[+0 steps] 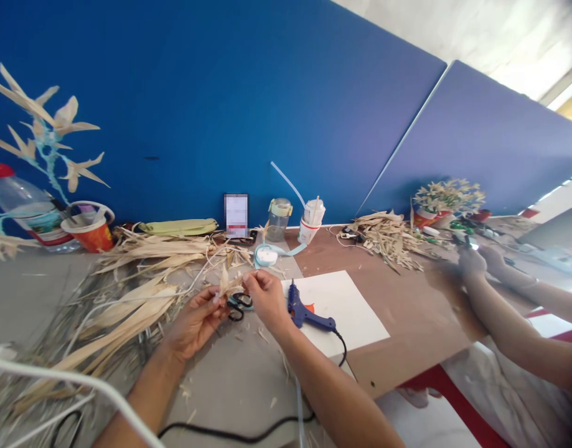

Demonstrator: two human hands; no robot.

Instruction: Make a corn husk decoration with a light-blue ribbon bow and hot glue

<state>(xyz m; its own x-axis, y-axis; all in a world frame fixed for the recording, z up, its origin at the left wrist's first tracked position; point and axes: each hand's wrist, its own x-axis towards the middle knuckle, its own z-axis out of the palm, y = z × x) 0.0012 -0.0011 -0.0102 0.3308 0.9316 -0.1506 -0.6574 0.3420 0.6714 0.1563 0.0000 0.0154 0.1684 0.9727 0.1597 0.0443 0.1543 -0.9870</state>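
The husk flower [226, 285] is held above the desk [239, 389], tallest petal toward 12 o'clock. The left hand [196, 323], nearer, pinches its base; the right hand [269, 298] bends its fingers at the 3 o'clock edge, grip indeterminable.

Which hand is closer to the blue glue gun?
Right. The right hand is just left of the glue gun; the left hand is farther off to the left.

From the person's head, one camera looks forward and down (quite close) at the left hand [199, 320] and right hand [269, 300], beside the blue glue gun [299, 312].
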